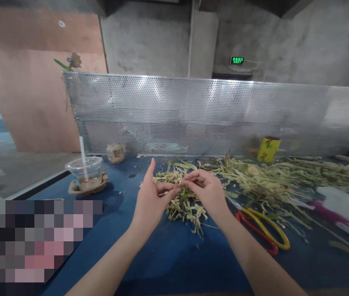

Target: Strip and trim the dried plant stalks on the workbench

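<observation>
My left hand [150, 198] and my right hand [210, 192] meet at the fingertips above a heap of pale, wilted leaves and plant bits [176, 211]. Both hands pinch at a small green plant sprig [186, 194] that shows just below the fingertips; its upper end is hidden by them. On the left hand one finger points straight up, apart from the pinch. Beside my right wrist lies a pair of scissors [265, 228] with one red and one yellow handle, the blades partly hidden by the arm.
More wilted stems and leaves [263, 179] spread over the right of the blue tabletop [162, 263]. A yellow tube [268, 149] stands behind them. A purple-handled tool [340, 220] lies far right. On the left is a lidded plastic cup [85, 167] with a straw. A perforated metal screen [180, 107] closes the back.
</observation>
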`<state>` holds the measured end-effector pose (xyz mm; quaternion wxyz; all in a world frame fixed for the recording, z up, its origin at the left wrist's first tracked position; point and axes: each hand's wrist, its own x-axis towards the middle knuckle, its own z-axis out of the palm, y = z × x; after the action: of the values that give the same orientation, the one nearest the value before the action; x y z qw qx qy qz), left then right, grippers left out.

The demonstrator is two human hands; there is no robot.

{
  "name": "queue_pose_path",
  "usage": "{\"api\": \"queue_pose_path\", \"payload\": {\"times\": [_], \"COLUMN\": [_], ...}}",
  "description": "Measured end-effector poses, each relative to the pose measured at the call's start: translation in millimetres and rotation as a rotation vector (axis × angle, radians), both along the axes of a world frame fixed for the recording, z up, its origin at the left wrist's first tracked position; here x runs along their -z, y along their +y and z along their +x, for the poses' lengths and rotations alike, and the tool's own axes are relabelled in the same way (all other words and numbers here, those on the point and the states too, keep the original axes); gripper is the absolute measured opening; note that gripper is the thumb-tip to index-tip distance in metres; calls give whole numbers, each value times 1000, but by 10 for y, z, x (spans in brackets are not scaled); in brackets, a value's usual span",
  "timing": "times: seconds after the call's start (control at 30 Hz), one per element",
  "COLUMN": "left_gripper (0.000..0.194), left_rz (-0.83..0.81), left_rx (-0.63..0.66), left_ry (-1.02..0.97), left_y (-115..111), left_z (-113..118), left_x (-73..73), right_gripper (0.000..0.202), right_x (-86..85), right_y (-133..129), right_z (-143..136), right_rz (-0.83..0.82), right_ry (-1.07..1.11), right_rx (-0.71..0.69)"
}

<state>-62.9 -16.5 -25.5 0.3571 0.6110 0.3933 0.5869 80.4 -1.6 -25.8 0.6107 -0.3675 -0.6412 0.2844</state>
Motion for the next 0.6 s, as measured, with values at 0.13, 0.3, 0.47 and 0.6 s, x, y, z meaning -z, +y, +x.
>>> {"api": "queue_pose_path", "payload": {"times": [0.13,0.3,0.47,0.6], "left_gripper": [91,84,83,90], "left_rz": [183,336,340,274], "left_rx": [-119,-103,-47,-53], "left_ry": [115,206,172,60], "left_y": [-51,-61,-42,-77], "left_z": [15,14,26,62], "left_x": [-16,-43,-11,-16], "right_gripper": [3,4,14,20], "right_x": [-10,-20,-46,-38], "right_y": [-24,-33,-16,7], "right_z": [0,9,14,12], "right_rz": [6,-71,-118,-148], "right_ry": [-8,46,117,155], "right_rx": [-3,-78,-136,-158]}}
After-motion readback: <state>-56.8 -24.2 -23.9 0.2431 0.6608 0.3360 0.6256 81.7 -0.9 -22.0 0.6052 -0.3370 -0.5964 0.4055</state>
